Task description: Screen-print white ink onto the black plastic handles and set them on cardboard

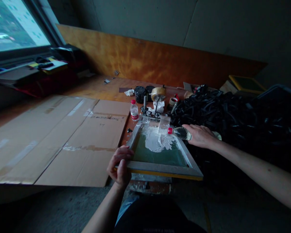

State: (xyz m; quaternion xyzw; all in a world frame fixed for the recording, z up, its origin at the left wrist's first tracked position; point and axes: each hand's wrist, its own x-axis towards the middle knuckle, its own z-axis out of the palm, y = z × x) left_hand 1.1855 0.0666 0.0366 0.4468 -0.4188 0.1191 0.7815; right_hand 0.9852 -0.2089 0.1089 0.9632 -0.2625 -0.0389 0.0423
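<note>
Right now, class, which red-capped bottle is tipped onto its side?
The held bottle in the right hand, cap toward the framed screen; the other bottle stands upright beside the cardboard.

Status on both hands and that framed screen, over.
Left hand gripping framed screen by its near-left corner. Right hand holding red-capped bottle sideways. White paste on green mesh; translucent piece near bottle's cap.

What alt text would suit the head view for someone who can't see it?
A person's left hand grips the near left corner of a framed screen smeared with white paste; the right hand holds a red-capped bottle sideways, cap toward the screen. Flattened cardboard lies left, a black heap right.
</note>
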